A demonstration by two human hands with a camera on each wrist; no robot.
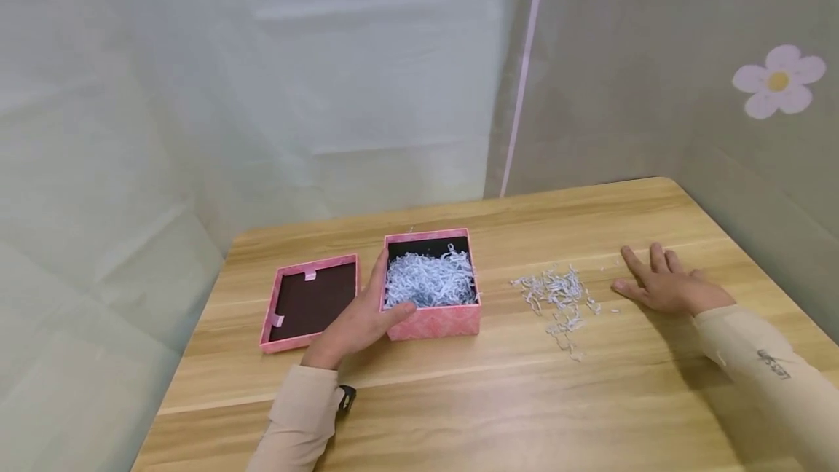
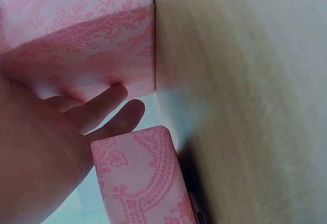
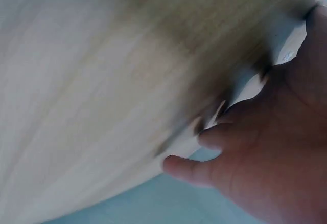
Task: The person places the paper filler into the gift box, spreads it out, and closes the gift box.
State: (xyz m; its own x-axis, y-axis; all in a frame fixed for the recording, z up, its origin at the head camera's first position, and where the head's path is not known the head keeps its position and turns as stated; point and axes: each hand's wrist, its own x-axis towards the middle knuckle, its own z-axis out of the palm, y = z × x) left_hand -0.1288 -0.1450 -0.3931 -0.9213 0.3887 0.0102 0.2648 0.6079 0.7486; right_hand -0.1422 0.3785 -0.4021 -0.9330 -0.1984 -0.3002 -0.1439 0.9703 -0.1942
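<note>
A pink patterned box point(image 1: 435, 323) stands lidless on the table, with pale blue shredded paper point(image 1: 429, 279) in it over a dark interior. My left hand point(image 1: 357, 323) holds the box at its near left corner, fingers along the left side and thumb at the near rim. In the left wrist view, fingertips point(image 2: 118, 92) touch the patterned wall point(image 2: 82, 55). My right hand point(image 1: 671, 288) rests palm down on the wood with fingers spread, just right of a loose scatter of paper shreds point(image 1: 560, 290). Nothing shows in its grasp.
The box lid point(image 1: 314, 301) lies inside-up left of the box, its dark lining and two pink ribbon tabs showing. Pale curtains point(image 1: 367, 79) hang behind the wooden table point(image 1: 498, 406). A few stray shreds lie near my right fingertips.
</note>
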